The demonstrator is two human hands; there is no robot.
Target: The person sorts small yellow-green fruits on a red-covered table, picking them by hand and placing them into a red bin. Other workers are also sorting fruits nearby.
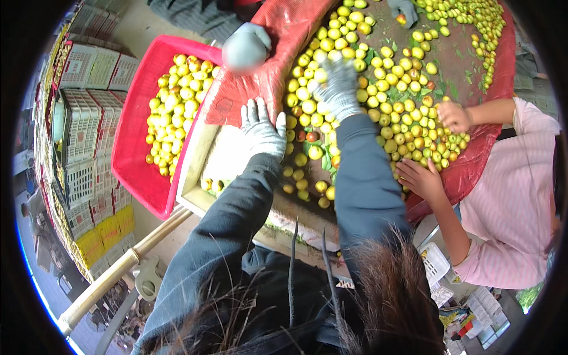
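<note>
My left hand [262,131], in a grey-white knit glove, lies flat with its fingers extended at the lower edge of a red woven sheet [262,88], over a pale box [228,148]. Yellow-green jujubes [390,80], some with brown patches, spread across the brown sorting surface [448,57] among loose leaves. My right hand [339,86], gloved the same way and blurred, reaches over the jujubes with its fingers spread. Its palm faces down, so what lies beneath it is hidden. Left of the pale box, a pink-red plastic basin [133,146] contains more jujubes.
Across from me are a co-worker's gloved hand [246,49] and another gloved hand [404,12] near a jujube. At right, a person in a pink striped top [506,195] has both bare hands among the fruit. Stacked crates [80,128] and a pole [133,255] stand left.
</note>
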